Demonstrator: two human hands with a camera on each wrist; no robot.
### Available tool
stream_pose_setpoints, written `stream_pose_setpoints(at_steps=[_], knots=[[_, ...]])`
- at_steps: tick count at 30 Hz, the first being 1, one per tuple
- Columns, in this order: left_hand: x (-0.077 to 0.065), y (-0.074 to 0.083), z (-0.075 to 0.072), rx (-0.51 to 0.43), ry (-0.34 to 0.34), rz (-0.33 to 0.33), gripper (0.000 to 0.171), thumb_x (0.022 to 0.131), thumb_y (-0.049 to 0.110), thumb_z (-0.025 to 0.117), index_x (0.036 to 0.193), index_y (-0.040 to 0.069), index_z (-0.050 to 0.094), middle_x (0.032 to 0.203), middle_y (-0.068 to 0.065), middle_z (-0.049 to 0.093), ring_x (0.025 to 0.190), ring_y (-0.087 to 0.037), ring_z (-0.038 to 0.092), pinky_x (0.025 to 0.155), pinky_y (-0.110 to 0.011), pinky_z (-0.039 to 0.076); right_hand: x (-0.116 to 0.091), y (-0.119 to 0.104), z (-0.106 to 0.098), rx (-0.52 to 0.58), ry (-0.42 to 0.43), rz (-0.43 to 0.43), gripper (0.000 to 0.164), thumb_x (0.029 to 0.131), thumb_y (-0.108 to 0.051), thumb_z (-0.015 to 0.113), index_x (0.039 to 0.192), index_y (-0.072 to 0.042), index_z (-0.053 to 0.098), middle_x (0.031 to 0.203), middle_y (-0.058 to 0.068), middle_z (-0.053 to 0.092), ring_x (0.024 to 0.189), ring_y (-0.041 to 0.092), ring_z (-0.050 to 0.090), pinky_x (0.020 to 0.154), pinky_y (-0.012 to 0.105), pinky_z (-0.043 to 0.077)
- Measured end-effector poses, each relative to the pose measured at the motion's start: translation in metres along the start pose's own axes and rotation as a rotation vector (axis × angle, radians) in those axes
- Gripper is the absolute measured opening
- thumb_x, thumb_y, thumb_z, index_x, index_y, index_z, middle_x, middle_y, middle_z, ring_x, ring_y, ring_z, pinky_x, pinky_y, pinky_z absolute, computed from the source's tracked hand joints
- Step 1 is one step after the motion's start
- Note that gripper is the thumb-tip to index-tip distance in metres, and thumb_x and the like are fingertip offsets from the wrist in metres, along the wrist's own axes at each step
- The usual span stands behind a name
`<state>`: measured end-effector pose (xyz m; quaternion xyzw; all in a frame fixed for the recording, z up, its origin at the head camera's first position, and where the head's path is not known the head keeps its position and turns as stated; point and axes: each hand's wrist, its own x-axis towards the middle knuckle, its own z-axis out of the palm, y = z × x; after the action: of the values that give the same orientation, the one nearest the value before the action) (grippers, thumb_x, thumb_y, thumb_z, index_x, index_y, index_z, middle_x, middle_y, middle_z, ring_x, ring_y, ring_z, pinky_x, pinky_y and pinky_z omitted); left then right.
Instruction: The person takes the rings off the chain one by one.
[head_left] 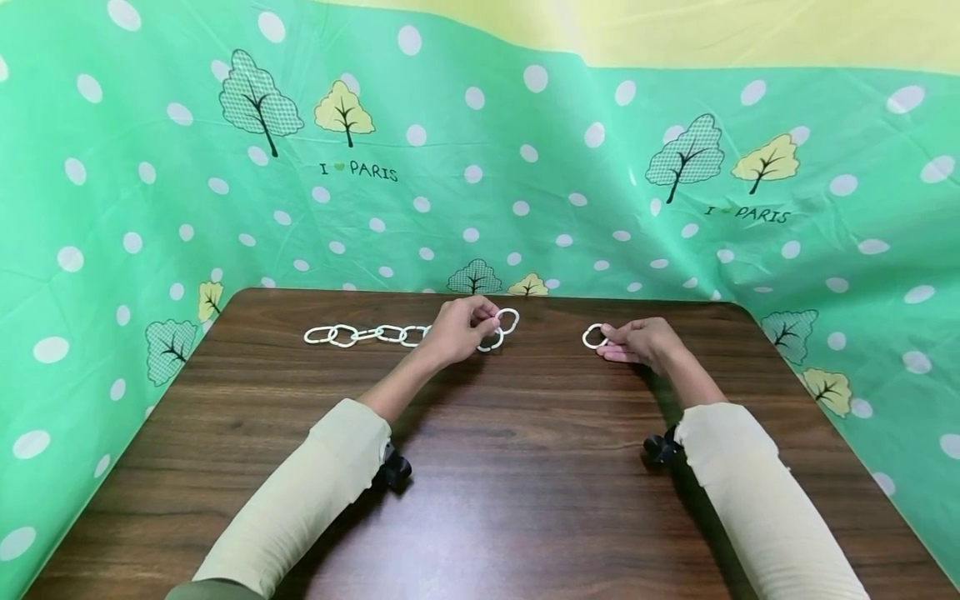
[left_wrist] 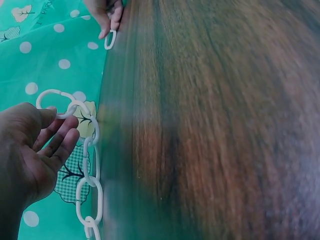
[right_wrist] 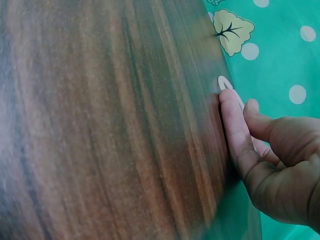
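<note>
A chain of several white oval links (head_left: 343, 336) stretches across the far part of the brown table. My left hand (head_left: 459, 332) pinches the link at its right end (head_left: 509, 320) between thumb and fingers. In the left wrist view that end link (left_wrist: 50, 92) is raised, with the linked chain (left_wrist: 90, 200) trailing from it. To the right, apart from the chain, my right hand (head_left: 637, 342) holds a single loose white link (head_left: 592, 337) between thumb and fingers, low at the tabletop. Most of that link (right_wrist: 224, 81) is hidden by the fingers in the right wrist view.
The dark wood table (head_left: 480, 467) has its far edge just beyond the chain. A green dotted cloth (head_left: 465, 208) with printed trees hangs behind and along both sides. A black wrist device (head_left: 393, 468) sits at the left cuff, another (head_left: 662, 448) at the right.
</note>
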<state>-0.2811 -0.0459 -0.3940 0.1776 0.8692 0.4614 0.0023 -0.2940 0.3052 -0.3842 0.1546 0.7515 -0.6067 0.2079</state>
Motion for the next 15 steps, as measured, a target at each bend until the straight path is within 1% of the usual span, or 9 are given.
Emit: stream_pose_setpoints(at_steps=[4, 7, 11, 15], knots=[[0.0003, -0.0006, 0.0008, 0.005, 0.000, 0.002, 0.020, 0.111, 0.013, 0.073, 0.125, 0.000, 0.077, 0.111, -0.010, 0.083, 0.102, -0.022, 0.078, 0.099, -0.038, 0.062, 0.0004, 0.0007, 0.0000, 0.021, -0.007, 0.003, 0.029, 0.115, -0.013, 0.063, 0.132, 0.010, 0.060, 0.082, 0.006, 0.083, 0.076, 0.011, 0.084, 0.080, 0.027, 0.069], [0.0002, -0.0015, 0.0011, 0.009, 0.008, 0.006, 0.019, 0.111, 0.012, 0.073, 0.124, 0.000, 0.077, 0.111, -0.010, 0.084, 0.101, -0.022, 0.078, 0.097, -0.037, 0.062, 0.0017, 0.0019, -0.0009, 0.030, -0.006, 0.001, 0.028, 0.115, -0.013, 0.064, 0.132, 0.009, 0.061, 0.082, 0.006, 0.083, 0.076, 0.011, 0.084, 0.080, 0.027, 0.069], [0.0000, -0.0020, 0.0008, 0.002, 0.018, 0.021, 0.019, 0.110, 0.012, 0.074, 0.124, -0.001, 0.077, 0.111, -0.011, 0.084, 0.102, -0.025, 0.078, 0.093, -0.037, 0.062, 0.0036, 0.0037, -0.0029, 0.032, -0.009, -0.003, 0.027, 0.115, -0.014, 0.064, 0.130, 0.008, 0.062, 0.081, 0.006, 0.083, 0.075, 0.010, 0.084, 0.080, 0.026, 0.069], [0.0009, -0.0028, 0.0012, -0.001, 0.019, 0.026, 0.020, 0.109, 0.011, 0.075, 0.125, -0.001, 0.077, 0.112, -0.011, 0.084, 0.103, -0.026, 0.078, 0.094, -0.037, 0.061, 0.0051, 0.0048, -0.0049, 0.033, -0.013, -0.007, 0.025, 0.115, -0.014, 0.064, 0.127, 0.008, 0.063, 0.081, 0.006, 0.084, 0.075, 0.010, 0.084, 0.080, 0.026, 0.069]])
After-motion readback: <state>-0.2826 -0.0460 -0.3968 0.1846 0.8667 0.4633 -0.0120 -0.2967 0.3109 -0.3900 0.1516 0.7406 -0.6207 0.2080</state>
